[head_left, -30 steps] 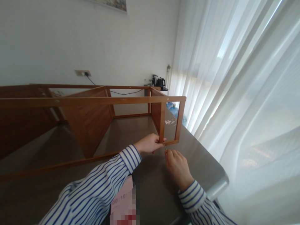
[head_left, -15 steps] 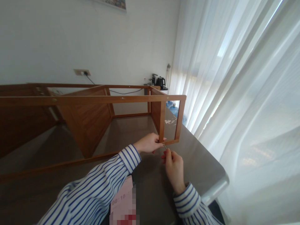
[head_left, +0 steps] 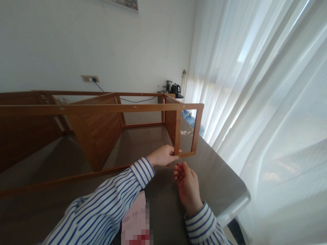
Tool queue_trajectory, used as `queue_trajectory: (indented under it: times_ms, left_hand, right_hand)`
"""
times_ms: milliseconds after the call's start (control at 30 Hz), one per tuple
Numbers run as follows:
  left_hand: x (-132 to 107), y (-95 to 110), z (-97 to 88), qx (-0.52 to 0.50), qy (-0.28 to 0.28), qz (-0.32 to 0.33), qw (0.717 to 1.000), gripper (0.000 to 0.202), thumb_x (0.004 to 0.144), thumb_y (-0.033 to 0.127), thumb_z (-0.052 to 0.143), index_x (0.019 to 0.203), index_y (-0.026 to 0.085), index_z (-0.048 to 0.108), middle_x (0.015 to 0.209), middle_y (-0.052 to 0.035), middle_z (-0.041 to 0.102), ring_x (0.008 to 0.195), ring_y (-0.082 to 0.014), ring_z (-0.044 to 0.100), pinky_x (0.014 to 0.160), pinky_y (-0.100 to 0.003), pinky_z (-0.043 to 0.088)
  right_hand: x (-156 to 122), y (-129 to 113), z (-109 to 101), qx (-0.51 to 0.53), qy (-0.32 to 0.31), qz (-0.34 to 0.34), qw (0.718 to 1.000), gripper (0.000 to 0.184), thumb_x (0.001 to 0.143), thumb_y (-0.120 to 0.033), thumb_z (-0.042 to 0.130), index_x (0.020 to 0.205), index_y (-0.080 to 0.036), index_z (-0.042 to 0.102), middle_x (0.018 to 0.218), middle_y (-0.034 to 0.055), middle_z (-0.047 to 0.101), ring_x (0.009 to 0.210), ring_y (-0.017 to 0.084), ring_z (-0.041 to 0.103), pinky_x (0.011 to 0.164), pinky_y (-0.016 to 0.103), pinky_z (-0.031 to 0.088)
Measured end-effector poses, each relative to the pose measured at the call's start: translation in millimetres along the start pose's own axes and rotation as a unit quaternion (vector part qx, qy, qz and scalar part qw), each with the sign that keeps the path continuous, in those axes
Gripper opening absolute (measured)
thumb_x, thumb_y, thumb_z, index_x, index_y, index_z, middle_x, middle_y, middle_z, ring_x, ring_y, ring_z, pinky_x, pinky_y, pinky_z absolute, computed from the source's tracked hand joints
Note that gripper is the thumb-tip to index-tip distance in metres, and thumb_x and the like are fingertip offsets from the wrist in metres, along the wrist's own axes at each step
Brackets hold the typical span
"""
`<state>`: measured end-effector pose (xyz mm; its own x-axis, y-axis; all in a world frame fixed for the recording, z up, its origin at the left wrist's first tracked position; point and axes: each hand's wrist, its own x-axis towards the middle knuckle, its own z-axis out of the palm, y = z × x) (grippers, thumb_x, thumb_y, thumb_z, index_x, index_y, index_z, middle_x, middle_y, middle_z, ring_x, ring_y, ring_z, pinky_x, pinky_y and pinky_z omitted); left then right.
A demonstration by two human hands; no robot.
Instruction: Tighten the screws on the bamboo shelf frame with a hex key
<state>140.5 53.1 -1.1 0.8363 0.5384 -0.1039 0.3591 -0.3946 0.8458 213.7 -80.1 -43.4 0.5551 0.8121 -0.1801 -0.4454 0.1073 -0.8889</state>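
Observation:
A brown wooden shelf frame [head_left: 102, 109] lies on its side on a grey table [head_left: 224, 180]. My left hand [head_left: 163, 156] is closed around the bottom of the frame's near upright post, at its lower corner. My right hand [head_left: 186, 182] is turned palm-up just below that corner, fingers pinched on a thin metal tool [head_left: 181, 160] whose tip meets the frame's lower rail. Both arms wear blue-and-white striped sleeves.
White sheer curtains [head_left: 268, 102] hang along the right, close to the table's rounded corner. A black kettle [head_left: 175, 89] stands on a far counter. A wall socket [head_left: 90, 79] with a black cable is on the white wall. A pink paper [head_left: 134, 217] lies near me.
My right hand has rotated from knuckles-up to palm-up while pinching the tool at the corner. My left hand and the frame have stayed in place.

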Motion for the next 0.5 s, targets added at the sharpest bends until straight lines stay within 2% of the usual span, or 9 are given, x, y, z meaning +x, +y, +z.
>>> queue_trajectory:
  times_ms: [133, 200, 267, 333, 400, 500]
  left_hand:
    - [-1.5, 2.6, -0.7, 0.007, 0.000, 0.010, 1.000, 0.048, 0.078, 0.041, 0.057, 0.117, 0.013, 0.063, 0.077, -0.0033, 0.069, 0.048, -0.0106, 0.052, 0.045, -0.020, 0.039]
    - [-2.6, 3.6, -1.3, 0.019, -0.002, 0.013, 1.000, 0.047, 0.078, 0.043, 0.056, 0.114, 0.014, 0.065, 0.077, -0.0033, 0.069, 0.048, -0.0108, 0.053, 0.045, -0.020, 0.039]
    - [-3.6, 4.1, -1.6, 0.030, -0.004, 0.014, 0.999, 0.046, 0.078, 0.045, 0.056, 0.112, 0.015, 0.066, 0.075, -0.0029, 0.069, 0.048, -0.0111, 0.053, 0.045, -0.020, 0.039]
    - [-4.2, 4.3, -1.5, 0.034, -0.003, 0.013, 0.999, 0.046, 0.078, 0.046, 0.056, 0.111, 0.015, 0.067, 0.073, -0.0023, 0.068, 0.048, -0.0112, 0.054, 0.045, -0.020, 0.038]
    - [-4.6, 4.6, -1.2, 0.032, -0.001, 0.012, 0.999, 0.045, 0.077, 0.046, 0.057, 0.108, 0.015, 0.068, 0.072, -0.0021, 0.067, 0.048, -0.0113, 0.054, 0.045, -0.019, 0.038]
    - [-5.2, 6.1, -1.2, 0.026, -0.002, 0.010, 1.000, 0.044, 0.077, 0.046, 0.058, 0.105, 0.014, 0.069, 0.069, -0.0021, 0.066, 0.048, -0.0112, 0.054, 0.045, -0.019, 0.039]
  right_hand:
    - [4.5, -2.4, -14.3, -0.093, -0.029, -0.033, 0.995, 0.050, 0.082, -0.059, 0.050, 0.096, -0.013, 0.062, 0.080, 0.0089, 0.068, 0.064, 0.015, 0.064, 0.053, 0.025, 0.048]
    - [7.9, -4.3, -22.4, -0.157, -0.029, -0.074, 0.984, 0.050, 0.083, -0.058, 0.050, 0.105, -0.013, 0.059, 0.080, 0.0077, 0.068, 0.064, 0.017, 0.064, 0.053, 0.026, 0.049]
    - [11.2, -9.1, -30.3, -0.240, -0.028, -0.140, 0.960, 0.047, 0.084, -0.053, 0.052, 0.112, -0.015, 0.056, 0.082, 0.0066, 0.068, 0.067, 0.017, 0.063, 0.057, 0.028, 0.049]
    - [13.6, -17.8, -37.0, -0.348, -0.043, -0.230, 0.908, 0.038, 0.086, -0.047, 0.053, 0.109, -0.018, 0.058, 0.087, 0.0069, 0.067, 0.074, 0.018, 0.062, 0.066, 0.029, 0.047]
    - [14.7, -28.8, -41.5, -0.448, -0.077, -0.309, 0.836, 0.025, 0.087, -0.040, 0.054, 0.096, -0.020, 0.064, 0.085, 0.0072, 0.066, 0.080, 0.020, 0.060, 0.074, 0.031, 0.043]
    - [13.9, -43.5, -43.0, -0.539, -0.119, -0.368, 0.748, 0.021, 0.090, -0.031, 0.051, 0.079, -0.019, 0.065, 0.072, 0.0068, 0.063, 0.075, 0.019, 0.057, 0.072, 0.030, 0.038]
